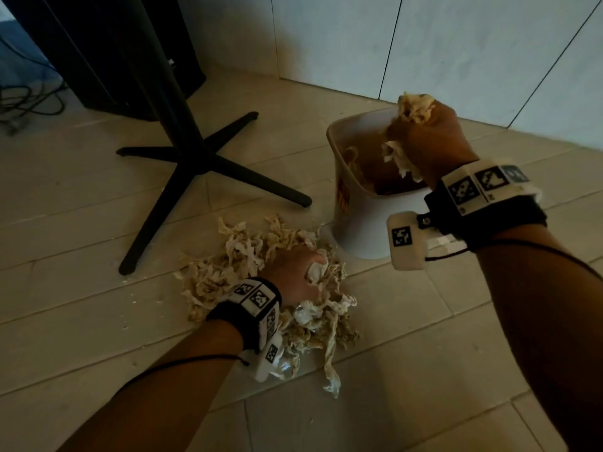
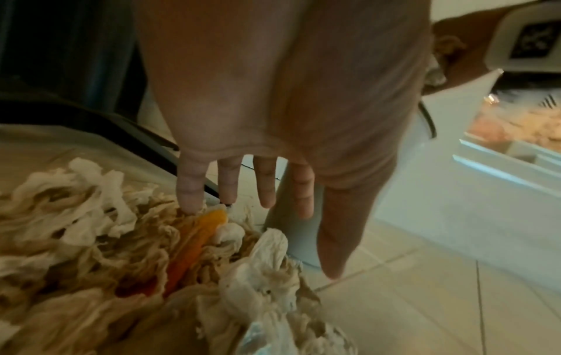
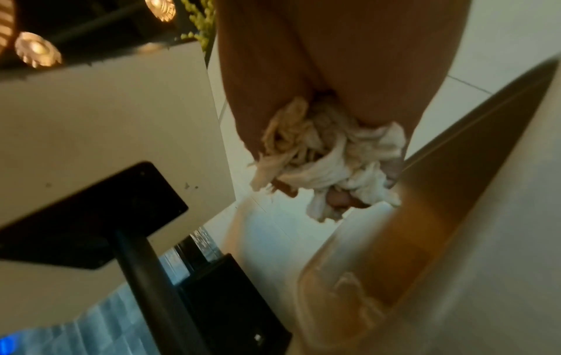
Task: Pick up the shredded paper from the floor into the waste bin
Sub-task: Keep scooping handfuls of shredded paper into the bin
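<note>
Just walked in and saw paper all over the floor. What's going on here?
A person is clearing shredded paper off the tiled floor. Their right hand grips a handful of shreds over the open white waste bin, not yet dropped; some shreds already lie inside. Their left hand is down on the pile of shredded paper beside the bin, fingers straight in the wrist view. Much of the pile remains. A black table base stands nearby.

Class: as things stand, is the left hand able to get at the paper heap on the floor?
Probably yes: the left hand already rests on the paper heap, nothing in between.
</note>
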`<state>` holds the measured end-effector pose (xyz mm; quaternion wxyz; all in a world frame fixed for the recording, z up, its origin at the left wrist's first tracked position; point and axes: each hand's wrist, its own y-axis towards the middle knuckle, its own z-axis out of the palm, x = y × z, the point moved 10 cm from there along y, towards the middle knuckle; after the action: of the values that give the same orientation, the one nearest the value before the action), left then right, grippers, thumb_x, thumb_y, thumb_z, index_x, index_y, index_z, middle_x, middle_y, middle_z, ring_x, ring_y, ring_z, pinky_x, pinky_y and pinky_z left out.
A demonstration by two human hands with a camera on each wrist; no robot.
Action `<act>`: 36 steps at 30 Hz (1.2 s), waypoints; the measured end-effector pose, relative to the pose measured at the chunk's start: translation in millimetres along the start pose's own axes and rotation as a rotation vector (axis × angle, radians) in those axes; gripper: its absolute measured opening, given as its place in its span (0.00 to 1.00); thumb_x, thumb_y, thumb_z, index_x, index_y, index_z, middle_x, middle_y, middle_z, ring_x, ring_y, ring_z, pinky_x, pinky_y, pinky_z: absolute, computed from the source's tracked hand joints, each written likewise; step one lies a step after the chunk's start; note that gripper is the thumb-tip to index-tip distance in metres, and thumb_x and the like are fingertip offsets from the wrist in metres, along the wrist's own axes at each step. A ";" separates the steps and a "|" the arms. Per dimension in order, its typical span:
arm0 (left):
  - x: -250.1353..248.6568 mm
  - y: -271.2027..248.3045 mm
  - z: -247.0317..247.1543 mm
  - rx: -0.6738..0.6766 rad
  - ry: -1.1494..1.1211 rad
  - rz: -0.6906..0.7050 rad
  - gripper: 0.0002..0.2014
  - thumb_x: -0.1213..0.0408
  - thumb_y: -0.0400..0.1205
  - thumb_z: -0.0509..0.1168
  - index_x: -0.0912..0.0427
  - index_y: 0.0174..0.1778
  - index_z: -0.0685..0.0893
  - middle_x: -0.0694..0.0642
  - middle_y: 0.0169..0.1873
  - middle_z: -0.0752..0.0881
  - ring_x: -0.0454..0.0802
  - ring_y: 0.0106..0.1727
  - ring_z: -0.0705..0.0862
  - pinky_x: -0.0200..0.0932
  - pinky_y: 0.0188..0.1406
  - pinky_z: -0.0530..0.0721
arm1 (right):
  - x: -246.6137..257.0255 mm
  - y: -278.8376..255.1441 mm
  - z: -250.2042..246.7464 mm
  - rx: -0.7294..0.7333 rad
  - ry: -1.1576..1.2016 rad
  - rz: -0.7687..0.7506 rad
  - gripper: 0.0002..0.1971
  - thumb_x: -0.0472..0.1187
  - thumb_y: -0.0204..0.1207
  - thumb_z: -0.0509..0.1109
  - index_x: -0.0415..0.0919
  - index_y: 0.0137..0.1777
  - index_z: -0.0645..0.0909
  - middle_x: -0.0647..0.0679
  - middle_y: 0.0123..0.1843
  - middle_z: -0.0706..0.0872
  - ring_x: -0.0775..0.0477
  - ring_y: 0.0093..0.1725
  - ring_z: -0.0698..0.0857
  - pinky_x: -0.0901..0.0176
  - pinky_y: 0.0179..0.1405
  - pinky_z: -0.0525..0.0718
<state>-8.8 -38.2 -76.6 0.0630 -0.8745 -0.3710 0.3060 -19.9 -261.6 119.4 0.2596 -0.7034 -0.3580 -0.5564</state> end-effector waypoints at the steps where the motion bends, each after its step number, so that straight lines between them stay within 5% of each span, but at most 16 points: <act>1: -0.1 4.6 10.3 0.064 0.107 0.007 0.33 0.53 0.73 0.75 0.42 0.74 0.71 0.50 0.77 0.68 0.55 0.76 0.68 0.55 0.75 0.71 | -4.9 4.2 -1.5 0.006 -0.026 0.015 0.08 0.33 0.73 0.74 0.35 0.52 0.84 0.41 0.39 0.89 0.59 0.24 0.85 0.72 0.15 0.75; 4: 2.0 15.3 35.3 0.247 0.310 -0.009 0.40 0.55 0.75 0.72 0.33 0.79 0.59 0.45 0.85 0.49 0.62 0.84 0.50 0.64 0.80 0.60 | -20.9 14.3 6.1 0.084 -0.079 0.105 0.14 0.40 0.69 0.81 0.40 0.52 0.84 0.45 0.36 0.87 0.59 0.22 0.85 0.71 0.16 0.75; 6: 7.6 22.6 50.1 0.354 0.384 -0.028 0.43 0.59 0.77 0.71 0.29 0.80 0.52 0.44 0.85 0.39 0.63 0.85 0.43 0.65 0.81 0.57 | -39.9 28.0 9.2 0.124 -0.193 0.137 0.39 0.62 0.51 0.87 0.45 0.61 0.83 0.40 0.51 0.88 0.48 0.41 0.90 0.57 0.34 0.87; 8: 12.9 30.3 61.7 0.414 0.418 -0.033 0.46 0.65 0.78 0.70 0.27 0.80 0.48 0.43 0.84 0.34 0.63 0.85 0.44 0.65 0.80 0.62 | -63.8 46.0 4.8 0.125 -0.292 0.134 0.51 0.73 0.41 0.84 0.52 0.67 0.80 0.43 0.65 0.82 0.43 0.59 0.85 0.48 0.56 0.87; 11: 14.2 37.4 70.0 0.414 0.441 -0.026 0.46 0.71 0.78 0.68 0.31 0.81 0.51 0.45 0.85 0.39 0.61 0.85 0.51 0.61 0.78 0.67 | -59.2 34.5 3.8 0.119 -0.313 0.169 0.46 0.66 0.54 0.85 0.54 0.72 0.74 0.43 0.71 0.76 0.43 0.65 0.81 0.53 0.55 0.86; 14: 6.8 40.8 67.6 0.327 0.437 0.014 0.36 0.65 0.78 0.70 0.39 0.80 0.64 0.53 0.82 0.60 0.62 0.80 0.64 0.60 0.75 0.71 | -56.9 33.5 0.8 0.152 -0.421 0.150 0.41 0.60 0.68 0.79 0.54 0.80 0.68 0.45 0.78 0.72 0.43 0.71 0.78 0.49 0.68 0.80; 18: 1.4 39.8 54.5 0.195 0.367 0.064 0.18 0.66 0.79 0.70 0.47 0.64 0.83 0.53 0.71 0.77 0.56 0.71 0.76 0.55 0.69 0.77 | -29.4 24.1 -6.3 0.107 -0.494 0.058 0.31 0.55 0.75 0.74 0.50 0.77 0.73 0.46 0.75 0.77 0.46 0.71 0.78 0.54 0.66 0.78; 24: 6.1 20.8 22.6 -0.007 0.175 0.082 0.08 0.66 0.75 0.73 0.57 0.49 0.89 0.54 0.47 0.86 0.54 0.51 0.85 0.42 0.45 0.80 | 30.9 -16.1 20.8 0.065 -0.337 -0.187 0.18 0.49 0.82 0.68 0.50 0.71 0.77 0.53 0.62 0.83 0.56 0.56 0.84 0.71 0.43 0.82; 29: 17.8 -8.7 -27.7 -0.216 -0.214 0.036 0.07 0.65 0.72 0.77 0.56 0.44 0.88 0.51 0.43 0.86 0.40 0.37 0.81 0.36 0.37 0.78 | 51.4 -58.1 73.6 0.218 -0.116 -0.362 0.11 0.46 0.84 0.66 0.46 0.63 0.81 0.59 0.53 0.84 0.64 0.46 0.85 0.65 0.50 0.87; 33: 21.7 -37.7 -69.4 -0.374 -0.404 -0.005 0.06 0.64 0.72 0.77 0.51 0.41 0.88 0.52 0.35 0.87 0.50 0.32 0.84 0.47 0.33 0.85 | 12.3 -71.0 121.3 0.421 -0.087 -0.223 0.17 0.56 0.81 0.68 0.52 0.66 0.81 0.59 0.62 0.83 0.61 0.57 0.84 0.56 0.60 0.86; 36: 20.0 -51.6 -90.9 -0.424 -0.587 0.034 0.07 0.68 0.73 0.78 0.53 0.40 0.87 0.44 0.29 0.86 0.43 0.30 0.84 0.35 0.31 0.80 | -41.5 -81.5 149.0 0.560 -0.047 0.025 0.28 0.65 0.74 0.71 0.59 0.73 0.76 0.58 0.67 0.79 0.55 0.66 0.81 0.48 0.69 0.80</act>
<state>23.4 23.2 4.3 -0.2343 -0.7491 -0.4138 0.4613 -0.7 -107.1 39.9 0.4425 -0.6213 -0.4951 -0.4160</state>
